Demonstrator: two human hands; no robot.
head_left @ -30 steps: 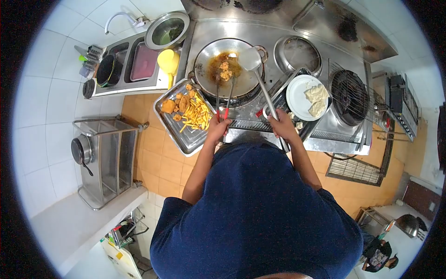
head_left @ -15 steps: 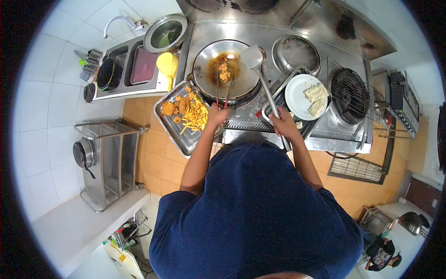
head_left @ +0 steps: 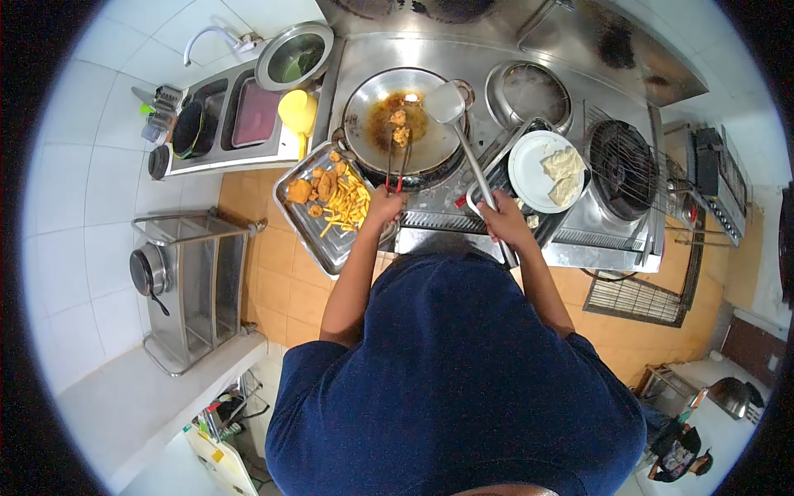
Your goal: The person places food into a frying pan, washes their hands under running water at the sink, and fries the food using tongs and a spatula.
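Note:
My left hand (head_left: 386, 206) is closed around the red handles of metal tongs (head_left: 402, 169), which reach over the wok (head_left: 361, 132). Their tips are at a piece of browned fried food (head_left: 401, 135); a second piece touches it from behind, in oil. My right hand (head_left: 505, 218) grips the long handle of a wok spatula (head_left: 449, 104), its broad blade over the wok's right side. Left of my left hand, a metal tray (head_left: 321, 255) holds French fries (head_left: 347, 204) and fried pieces (head_left: 299, 192). Beside my right hand is a white plate (head_left: 526, 183) with pale, flat pieces (head_left: 564, 178).
At the left is a sink (head_left: 223, 116) with a yellow dipper (head_left: 296, 116) and a metal pot (head_left: 265, 66) at its edge. A round pan (head_left: 529, 93) and a burner with a wire rack (head_left: 624, 169) lie right. Another person (head_left: 685, 453) appears far lower right.
The tongs' arms have come closer together at the fried piece. The spatula blade has shifted slightly left. Both hands have stayed almost in place.

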